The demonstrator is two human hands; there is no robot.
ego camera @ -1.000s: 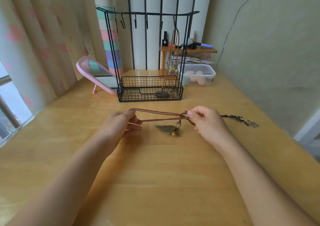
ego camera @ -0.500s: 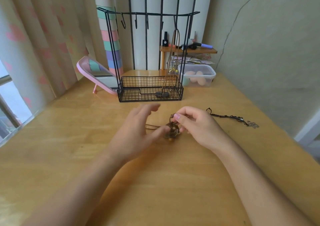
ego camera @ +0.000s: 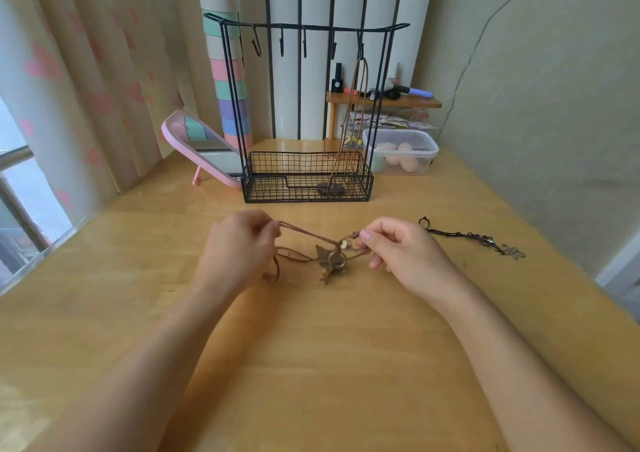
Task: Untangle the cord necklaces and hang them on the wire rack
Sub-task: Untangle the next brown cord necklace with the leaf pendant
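Left hand (ego camera: 239, 249) and right hand (ego camera: 401, 249) are pinched on a thin brown cord necklace (ego camera: 310, 235) — metal leaf pendant (ego camera: 325, 254) at six o'clock.

Honey wood, black wire, pastel surroundings.
The worktop (ego camera: 311, 365) is honey-yellow wood with a faint grain. The wire rack (ego camera: 304, 174) is black; the hanging necklace (ego camera: 358, 105) on it is tan, its pendant (ego camera: 330, 189) dark grey. The cord necklace (ego camera: 304, 235) is reddish brown, its leaf charm (ego camera: 322, 253) dull bronze-grey. A chain (ego camera: 460, 234) is black with silvery ends. The curtain (ego camera: 86, 87) is cream with pink hearts, the mirror (ego camera: 204, 139) pink-framed, the column (ego camera: 227, 70) banded lilac, cream, mint, pink and blue. The wall (ego camera: 536, 122) is pale green; the clear box (ego camera: 426, 150) holds peach and mint shapes.
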